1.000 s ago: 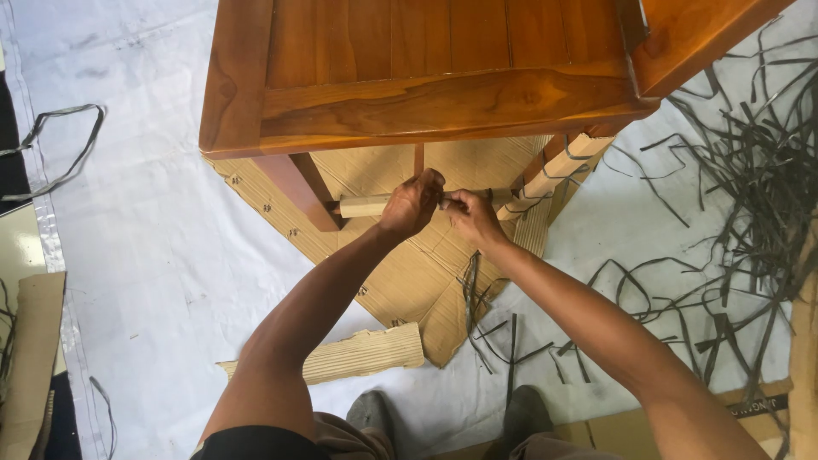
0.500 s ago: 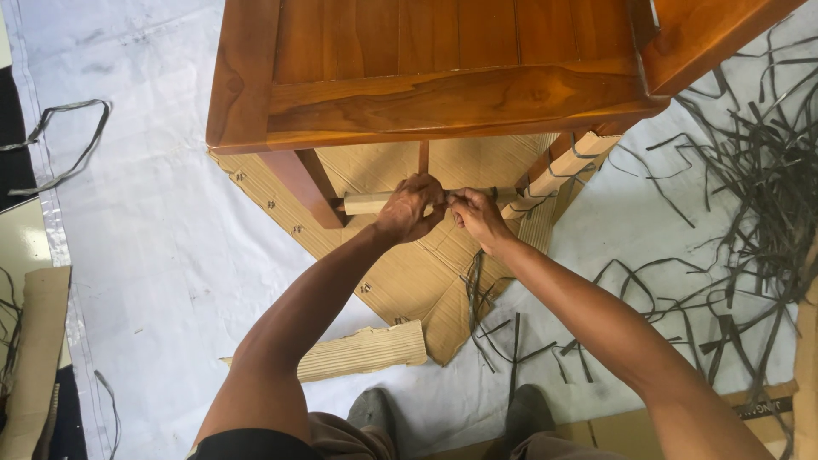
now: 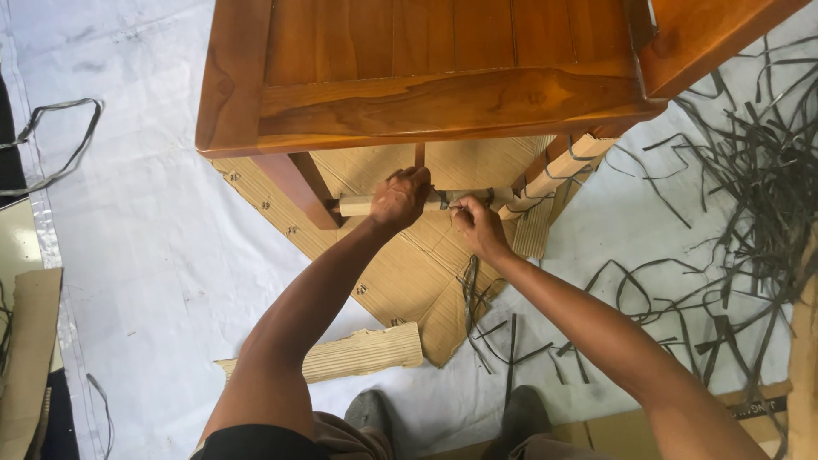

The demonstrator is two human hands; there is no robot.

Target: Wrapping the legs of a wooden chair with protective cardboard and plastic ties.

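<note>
1. While we look down from above, our left hand [image 3: 399, 198] is closed around the pale wooden rung [image 3: 356, 205] that runs between the legs under the wooden chair [image 3: 426, 102]; the rung's long axis lies from 9 o'clock to 3 o'clock, and the hand wraps it from the near side.
2. Just beside it at 3 o'clock, our right hand [image 3: 475, 228] has its fingertips pinched together on the end of a thin dark strip [image 3: 456, 207] at the rung; the two hands are near each other but not touching.
3. Of the two, the left hand is the nearer to the rung, sitting right on it; the right hand lies slightly toward 5 o'clock of it, and the strip bridges that small gap.
4. At 12 o'clock the chair's seat frame overhangs the rung, so room upward is tight; the dark front leg [image 3: 298, 187] closes the 9 o'clock side, and a strip-wrapped pale leg [image 3: 558, 166] closes the 3 o'clock side.
5. Open room lies toward 6 o'clock, over the flattened cardboard [image 3: 409, 273] on the white floor sheet [image 3: 153, 255].
6. Loose dark strips [image 3: 750, 170] lie piled from 2 to 4 o'clock, well apart from the left hand, nearer our right arm.
7. A rolled piece of cardboard [image 3: 358, 353] lies at 7 o'clock, beside our shoes.
</note>
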